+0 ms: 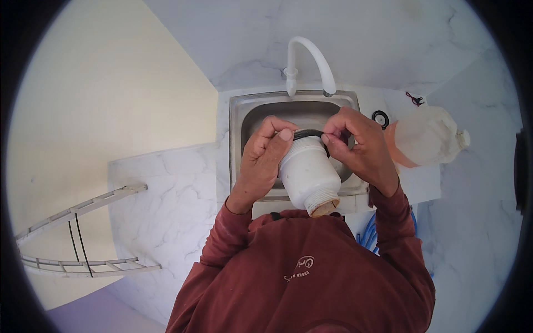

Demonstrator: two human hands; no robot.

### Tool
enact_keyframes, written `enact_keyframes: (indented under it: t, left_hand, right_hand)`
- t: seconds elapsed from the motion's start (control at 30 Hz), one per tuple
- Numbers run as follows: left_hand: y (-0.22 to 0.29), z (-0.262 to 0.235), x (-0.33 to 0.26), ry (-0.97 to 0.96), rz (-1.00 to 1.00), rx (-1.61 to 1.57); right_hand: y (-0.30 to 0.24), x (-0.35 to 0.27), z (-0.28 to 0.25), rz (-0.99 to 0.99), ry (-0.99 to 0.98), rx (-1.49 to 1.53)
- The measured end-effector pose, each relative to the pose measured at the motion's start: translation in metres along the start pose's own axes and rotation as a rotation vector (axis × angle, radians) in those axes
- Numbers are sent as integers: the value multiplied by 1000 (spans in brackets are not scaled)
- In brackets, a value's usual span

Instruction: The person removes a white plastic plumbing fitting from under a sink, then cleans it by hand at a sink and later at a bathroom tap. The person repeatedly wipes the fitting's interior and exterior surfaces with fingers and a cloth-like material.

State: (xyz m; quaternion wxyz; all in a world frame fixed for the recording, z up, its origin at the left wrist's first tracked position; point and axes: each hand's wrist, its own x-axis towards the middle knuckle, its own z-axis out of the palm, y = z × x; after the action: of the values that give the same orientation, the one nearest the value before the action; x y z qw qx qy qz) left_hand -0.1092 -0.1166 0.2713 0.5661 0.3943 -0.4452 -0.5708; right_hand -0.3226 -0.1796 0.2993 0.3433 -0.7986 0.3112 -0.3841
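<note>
Maroon sweatshirt [344,261] runs off-frame; left hand [262,158] and right hand [362,147], each grip pinching black band [307,134], partly hide white container [308,171].

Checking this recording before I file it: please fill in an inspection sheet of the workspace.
Surface: white counter, rectangular stainless steel sink.
Job's things: white, cylindrical plastic bottle with threaded neck; thin, flexible black strip at its far end.
Clutter: translucent, partly orange plastic jug; round black-and-white item.
Hands: left hand and right hand both pinch the strip.
Cables: small, thin dark wire; coiled blue hose or cable.
Surroundings: curved white faucet, silver metal ladder, cream wall.
</note>
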Motion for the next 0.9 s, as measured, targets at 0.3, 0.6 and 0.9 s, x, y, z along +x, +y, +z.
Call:
enact_keyframes:
  t: [0.3,0.6,0.9]
  left_hand:
    - [0,1,12,135,49,84]
    - [-27,2,19,119,-58,-277]
    - [-78,-2,5,89,-308,-309]
  right_hand:
    - [15,1,21,5,165,129]
    - [59,-24,50,436,80,613]
    - [121,-71,80,93,238,189]
